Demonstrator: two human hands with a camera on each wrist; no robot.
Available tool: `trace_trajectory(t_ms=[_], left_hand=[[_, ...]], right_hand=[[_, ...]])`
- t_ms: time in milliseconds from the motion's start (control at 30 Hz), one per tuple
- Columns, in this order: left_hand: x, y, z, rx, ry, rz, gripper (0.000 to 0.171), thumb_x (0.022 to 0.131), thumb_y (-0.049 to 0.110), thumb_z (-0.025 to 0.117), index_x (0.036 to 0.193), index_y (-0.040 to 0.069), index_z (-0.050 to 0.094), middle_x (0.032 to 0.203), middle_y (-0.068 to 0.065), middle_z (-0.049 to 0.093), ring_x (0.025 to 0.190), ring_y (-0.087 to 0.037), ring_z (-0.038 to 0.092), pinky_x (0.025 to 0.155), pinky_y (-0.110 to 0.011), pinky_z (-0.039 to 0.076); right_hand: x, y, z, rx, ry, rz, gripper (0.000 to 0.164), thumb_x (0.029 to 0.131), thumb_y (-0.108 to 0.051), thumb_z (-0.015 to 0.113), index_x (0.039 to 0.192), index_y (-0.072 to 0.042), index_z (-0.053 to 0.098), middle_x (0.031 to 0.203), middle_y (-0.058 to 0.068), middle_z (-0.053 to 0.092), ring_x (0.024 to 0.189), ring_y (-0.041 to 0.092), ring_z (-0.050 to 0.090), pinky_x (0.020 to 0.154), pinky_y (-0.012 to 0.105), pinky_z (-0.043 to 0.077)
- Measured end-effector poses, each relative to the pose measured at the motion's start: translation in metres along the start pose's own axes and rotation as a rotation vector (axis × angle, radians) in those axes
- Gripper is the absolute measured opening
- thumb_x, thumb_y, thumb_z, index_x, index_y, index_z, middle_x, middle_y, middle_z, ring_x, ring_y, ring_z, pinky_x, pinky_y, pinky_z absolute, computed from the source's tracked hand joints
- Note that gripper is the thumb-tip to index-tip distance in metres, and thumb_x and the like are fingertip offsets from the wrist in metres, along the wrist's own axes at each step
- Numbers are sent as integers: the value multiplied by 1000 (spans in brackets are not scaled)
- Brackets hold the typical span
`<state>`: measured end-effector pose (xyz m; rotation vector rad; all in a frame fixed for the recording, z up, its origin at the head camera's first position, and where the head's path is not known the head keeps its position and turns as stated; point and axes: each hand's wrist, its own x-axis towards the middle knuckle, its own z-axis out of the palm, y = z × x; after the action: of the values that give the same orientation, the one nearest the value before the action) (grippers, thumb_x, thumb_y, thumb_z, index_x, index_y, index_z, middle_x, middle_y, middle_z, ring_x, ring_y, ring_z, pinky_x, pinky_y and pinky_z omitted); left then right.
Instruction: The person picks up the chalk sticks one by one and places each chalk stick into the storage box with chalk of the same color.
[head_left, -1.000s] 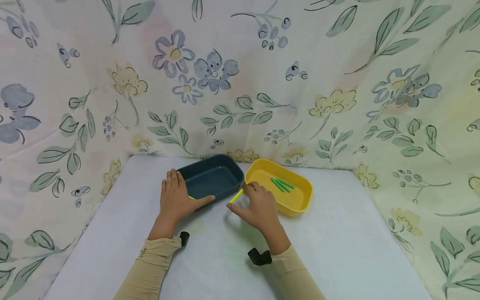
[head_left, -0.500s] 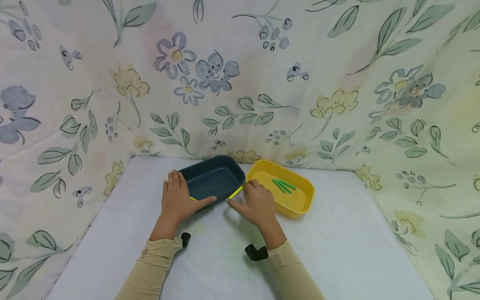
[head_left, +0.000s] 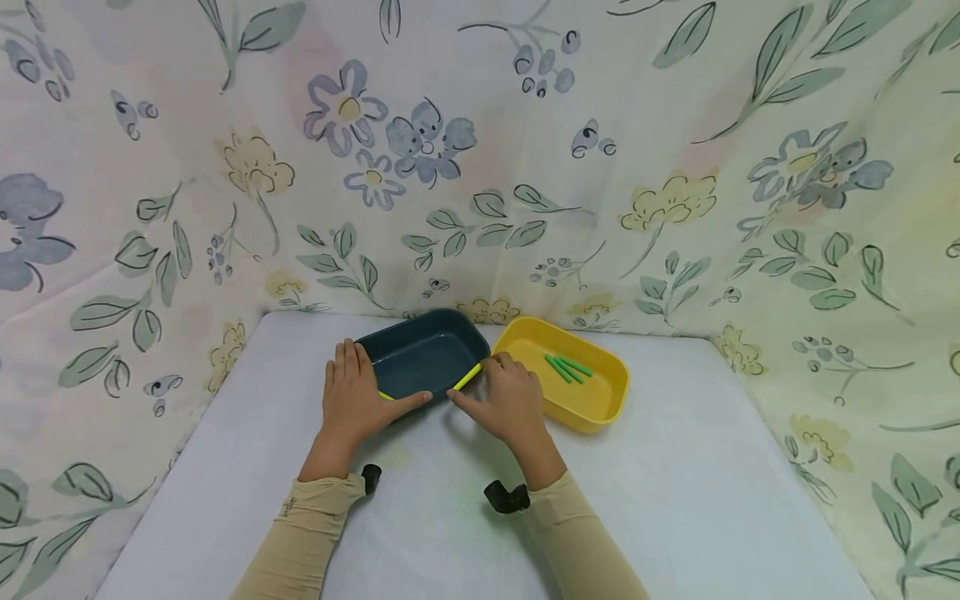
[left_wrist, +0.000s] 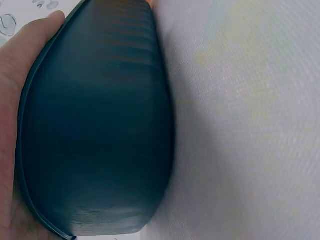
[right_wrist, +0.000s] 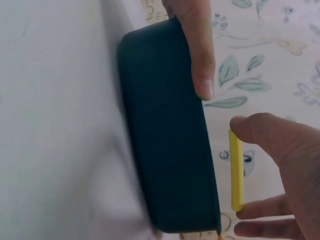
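Observation:
My left hand (head_left: 351,402) rests over the left front corner of a dark blue-green plastic tray (head_left: 427,362), fingers straight along its left end and thumb along the front rim. In the left wrist view, the thumb lies on the edge of the tray (left_wrist: 100,115). Beside that thumb a bit of yellow (head_left: 386,396) shows, mostly covered by the hand. My right hand (head_left: 512,407) pinches a slim yellow stick (head_left: 468,377) by its ends, between thumb and fingertips. The stick is over the tray's front right rim; the right wrist view shows its full length (right_wrist: 237,170).
Right of the dark tray stands a yellow tray (head_left: 592,408) with several green sticks (head_left: 567,369) in it. Both stand near the back of the white-covered table (head_left: 712,467), before a floral cloth (head_left: 480,167). A black wrist-camera piece (head_left: 507,497) sticks out from the right sleeve.
My right hand has moved a little up and left with the yellow stick, from in front of the dark tray to over its rim. The left hand has stayed in place.

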<state>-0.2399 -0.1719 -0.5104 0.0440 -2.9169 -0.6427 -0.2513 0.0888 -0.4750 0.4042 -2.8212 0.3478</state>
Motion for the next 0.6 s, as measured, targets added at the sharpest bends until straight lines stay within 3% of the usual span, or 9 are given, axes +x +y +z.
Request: trace_trajectory(t_ms=[600], left_hand=[[0, 0, 1, -2, 26, 5, 156, 70, 99, 60, 165, -12, 7, 175, -31, -1, 164, -50, 4, 131, -67, 7]], right_hand=[[8, -5, 11, 8, 62, 15, 82, 86, -75, 72, 137, -11, 67, 133, 11, 67, 110, 32, 67, 91, 52, 58]])
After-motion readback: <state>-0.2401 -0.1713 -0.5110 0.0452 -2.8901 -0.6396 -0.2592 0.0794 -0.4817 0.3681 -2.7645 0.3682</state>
